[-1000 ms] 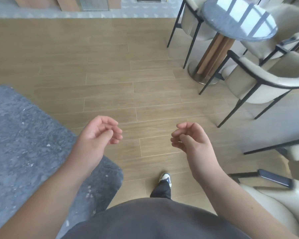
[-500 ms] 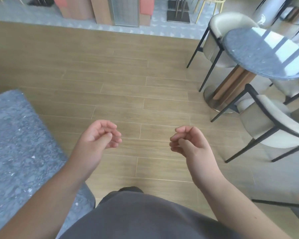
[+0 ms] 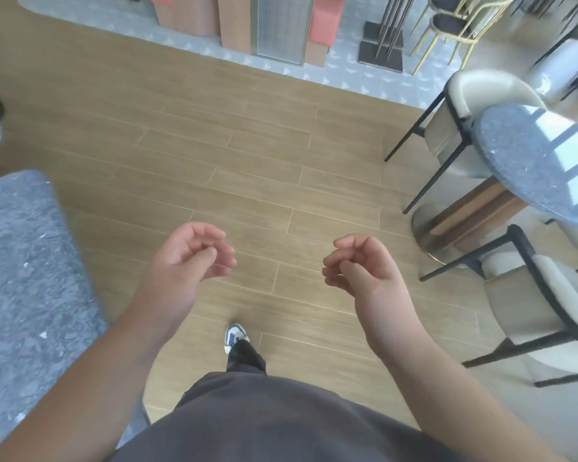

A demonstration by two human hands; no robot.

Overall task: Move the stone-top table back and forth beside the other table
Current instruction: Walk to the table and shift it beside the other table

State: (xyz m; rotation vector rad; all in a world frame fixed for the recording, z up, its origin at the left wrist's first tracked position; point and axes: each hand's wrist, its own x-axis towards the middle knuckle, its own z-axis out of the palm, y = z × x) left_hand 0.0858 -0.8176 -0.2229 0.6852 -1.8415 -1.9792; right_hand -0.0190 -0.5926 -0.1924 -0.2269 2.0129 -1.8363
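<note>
Stone-top table (image 3: 24, 278) is sliding further left of view as the person is stepping forward, left hand (image 3: 184, 261) and right hand (image 3: 361, 265) loosely curled, gripping nothing, so it is standing unhandled.

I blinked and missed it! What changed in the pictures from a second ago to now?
The view slid: the round table and the pale chairs moved toward the right edge, and more of the far tiled floor shows. A shoe steps forward again. The left hand and right hand stayed curled, empty and apart, touching nothing. The grey stone top stays at the left.
</note>
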